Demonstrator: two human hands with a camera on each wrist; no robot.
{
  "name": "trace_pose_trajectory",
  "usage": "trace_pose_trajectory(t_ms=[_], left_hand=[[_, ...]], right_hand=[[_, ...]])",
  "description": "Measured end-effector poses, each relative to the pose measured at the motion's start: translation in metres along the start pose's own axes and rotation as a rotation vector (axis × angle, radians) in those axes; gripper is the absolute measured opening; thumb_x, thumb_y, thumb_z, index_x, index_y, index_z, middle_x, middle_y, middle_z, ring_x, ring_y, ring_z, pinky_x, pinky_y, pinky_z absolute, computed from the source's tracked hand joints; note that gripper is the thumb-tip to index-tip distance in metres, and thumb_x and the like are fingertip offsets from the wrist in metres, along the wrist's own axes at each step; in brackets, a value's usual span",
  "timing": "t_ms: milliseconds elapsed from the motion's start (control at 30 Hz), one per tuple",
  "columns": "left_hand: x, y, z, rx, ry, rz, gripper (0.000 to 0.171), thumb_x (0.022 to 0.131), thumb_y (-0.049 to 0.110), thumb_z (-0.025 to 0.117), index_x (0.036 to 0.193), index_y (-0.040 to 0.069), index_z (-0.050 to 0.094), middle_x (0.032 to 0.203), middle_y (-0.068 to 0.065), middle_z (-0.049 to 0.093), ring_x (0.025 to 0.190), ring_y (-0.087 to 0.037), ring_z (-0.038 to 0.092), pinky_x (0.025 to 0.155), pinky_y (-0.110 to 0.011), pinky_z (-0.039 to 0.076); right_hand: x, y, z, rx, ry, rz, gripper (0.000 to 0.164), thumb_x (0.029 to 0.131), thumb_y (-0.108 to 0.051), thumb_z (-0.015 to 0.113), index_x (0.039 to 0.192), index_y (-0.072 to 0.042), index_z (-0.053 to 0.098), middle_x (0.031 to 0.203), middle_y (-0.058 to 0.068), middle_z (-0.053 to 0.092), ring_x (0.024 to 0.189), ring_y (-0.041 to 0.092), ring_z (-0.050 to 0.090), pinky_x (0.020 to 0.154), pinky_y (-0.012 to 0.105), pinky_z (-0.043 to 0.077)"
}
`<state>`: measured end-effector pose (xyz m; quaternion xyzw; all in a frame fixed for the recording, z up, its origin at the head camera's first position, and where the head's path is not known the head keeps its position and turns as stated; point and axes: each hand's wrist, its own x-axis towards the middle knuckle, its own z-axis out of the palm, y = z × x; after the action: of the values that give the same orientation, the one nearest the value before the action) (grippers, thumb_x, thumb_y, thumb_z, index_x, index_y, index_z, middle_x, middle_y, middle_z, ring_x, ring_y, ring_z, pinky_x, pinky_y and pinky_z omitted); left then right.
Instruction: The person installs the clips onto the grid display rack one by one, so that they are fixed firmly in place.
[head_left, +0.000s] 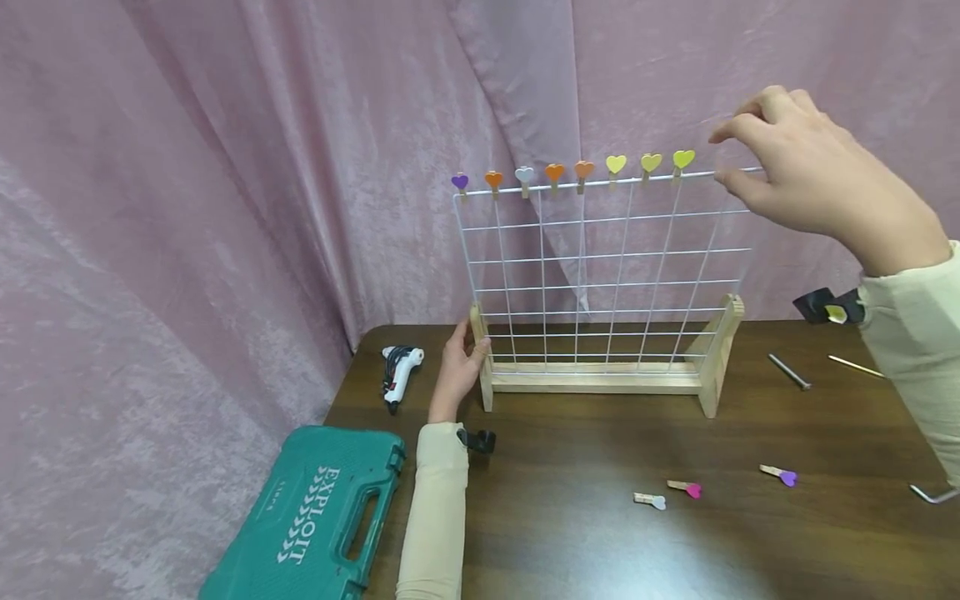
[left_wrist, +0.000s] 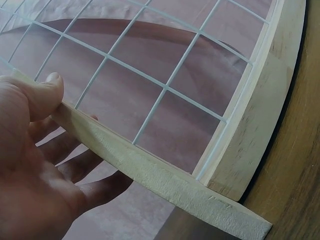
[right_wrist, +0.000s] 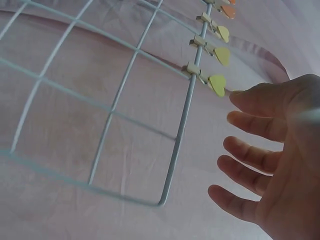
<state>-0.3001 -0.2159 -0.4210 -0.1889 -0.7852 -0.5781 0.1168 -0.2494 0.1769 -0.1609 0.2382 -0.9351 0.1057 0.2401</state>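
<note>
A white wire grid (head_left: 600, 267) stands upright in a light wooden stand (head_left: 592, 379) on the brown table (head_left: 585, 550). Several heart-topped clothespins (head_left: 555, 172) are clipped along its top wire, the rightmost one yellow-green (head_left: 682, 158). My left hand (head_left: 468, 350) grips the stand's left post, thumb in front and fingers behind; in the left wrist view the hand (left_wrist: 50, 130) wraps the post (left_wrist: 150, 172). My right hand (head_left: 757, 158) hovers with relaxed fingers at the grid's top right corner and holds nothing. In the right wrist view the hand (right_wrist: 235, 145) is just clear of the wire (right_wrist: 185, 115).
Three loose heart clothespins lie on the table in front: white (head_left: 649, 500), pink (head_left: 686, 488), purple (head_left: 780, 475). A white glue gun (head_left: 400, 371) and a green tool case (head_left: 315, 517) sit at the left. A nail (head_left: 789, 372), a thin stick (head_left: 855, 365) and a hex key (head_left: 932, 494) lie right.
</note>
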Motion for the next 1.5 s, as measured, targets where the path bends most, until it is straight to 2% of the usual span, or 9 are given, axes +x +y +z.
trace_pose_trajectory(t_ms=[300, 500, 667, 767, 967, 1133, 1233, 1367, 1500], left_hand=[[0.0, 0.0, -0.002, 0.013, -0.009, -0.016, 0.047, 0.094, 0.009, 0.053, 0.136, -0.005, 0.036, 0.125, -0.024, 0.051, 0.116, -0.033, 0.05, 0.095, -0.039, 0.044], [0.0, 0.0, -0.001, 0.011, -0.021, -0.024, 0.051, 0.095, 0.013, 0.052, 0.138, -0.007, 0.033, 0.128, -0.027, 0.047, 0.117, -0.036, 0.048, 0.097, -0.039, 0.042], [-0.002, -0.002, -0.003, 0.016, -0.014, -0.015, 0.05, 0.094, 0.007, 0.052, 0.137, -0.008, 0.033, 0.128, -0.029, 0.047, 0.118, -0.037, 0.047, 0.097, -0.042, 0.042], [-0.002, -0.001, -0.003, 0.019, -0.009, -0.01, 0.051, 0.095, 0.012, 0.053, 0.138, -0.007, 0.033, 0.129, -0.028, 0.047, 0.118, -0.036, 0.047, 0.097, -0.041, 0.042], [-0.001, 0.001, -0.003, 0.012, -0.016, 0.008, 0.049, 0.095, 0.01, 0.051, 0.138, -0.006, 0.033, 0.127, -0.028, 0.047, 0.117, -0.037, 0.048, 0.094, -0.041, 0.045], [-0.002, 0.002, -0.001, 0.019, -0.007, 0.003, 0.048, 0.094, 0.006, 0.051, 0.137, -0.007, 0.033, 0.127, -0.028, 0.047, 0.116, -0.036, 0.048, 0.095, -0.04, 0.044], [-0.001, 0.002, -0.001, 0.03, -0.005, -0.002, 0.049, 0.095, 0.008, 0.051, 0.138, -0.007, 0.033, 0.129, -0.026, 0.047, 0.117, -0.035, 0.048, 0.097, -0.039, 0.043], [0.0, 0.0, -0.001, 0.024, -0.008, -0.016, 0.049, 0.095, 0.008, 0.05, 0.139, -0.006, 0.032, 0.13, -0.026, 0.046, 0.119, -0.036, 0.047, 0.098, -0.039, 0.041], [0.003, -0.01, 0.001, 0.017, 0.005, -0.002, 0.048, 0.095, 0.011, 0.051, 0.139, -0.001, 0.035, 0.13, -0.02, 0.049, 0.118, -0.03, 0.048, 0.097, -0.035, 0.043]], right_hand=[[-0.046, 0.015, 0.015, 0.033, 0.162, 0.015, 0.037, 0.081, -0.004, 0.061, 0.117, 0.002, 0.055, 0.116, 0.026, 0.044, 0.103, 0.045, 0.039, 0.066, 0.062, 0.035], [-0.082, 0.024, 0.037, 0.022, 0.171, 0.02, 0.041, 0.079, -0.003, 0.064, 0.118, 0.001, 0.054, 0.117, 0.025, 0.045, 0.099, 0.043, 0.042, 0.057, 0.06, 0.037], [-0.108, 0.027, 0.054, 0.052, 0.179, 0.052, 0.037, 0.082, -0.007, 0.063, 0.117, -0.001, 0.055, 0.116, 0.023, 0.047, 0.103, 0.042, 0.043, 0.061, 0.06, 0.037], [-0.124, 0.029, 0.064, 0.067, 0.181, 0.05, 0.035, 0.083, -0.009, 0.064, 0.116, -0.001, 0.056, 0.115, 0.022, 0.048, 0.102, 0.04, 0.044, 0.062, 0.057, 0.037], [-0.17, 0.039, 0.092, 0.085, 0.106, 0.071, 0.035, 0.084, -0.011, 0.065, 0.115, 0.0, 0.055, 0.113, 0.021, 0.048, 0.093, 0.036, 0.045, 0.058, 0.053, 0.04], [-0.211, 0.053, 0.118, 0.087, 0.063, 0.082, 0.035, 0.082, -0.01, 0.068, 0.112, 0.002, 0.054, 0.109, 0.022, 0.049, 0.088, 0.033, 0.045, 0.056, 0.04, 0.041], [-0.228, 0.06, 0.13, 0.102, 0.045, 0.087, 0.034, 0.082, -0.009, 0.067, 0.111, 0.003, 0.054, 0.108, 0.025, 0.048, 0.086, 0.036, 0.046, 0.055, 0.038, 0.041], [-0.245, 0.062, 0.141, 0.144, -0.015, 0.136, 0.033, 0.084, -0.009, 0.065, 0.113, 0.003, 0.053, 0.112, 0.026, 0.047, 0.091, 0.04, 0.045, 0.056, 0.05, 0.043], [-0.254, 0.06, 0.151, 0.165, -0.084, 0.166, 0.033, 0.085, -0.013, 0.066, 0.112, 0.002, 0.054, 0.113, 0.021, 0.048, 0.095, 0.041, 0.044, 0.062, 0.057, 0.04]])
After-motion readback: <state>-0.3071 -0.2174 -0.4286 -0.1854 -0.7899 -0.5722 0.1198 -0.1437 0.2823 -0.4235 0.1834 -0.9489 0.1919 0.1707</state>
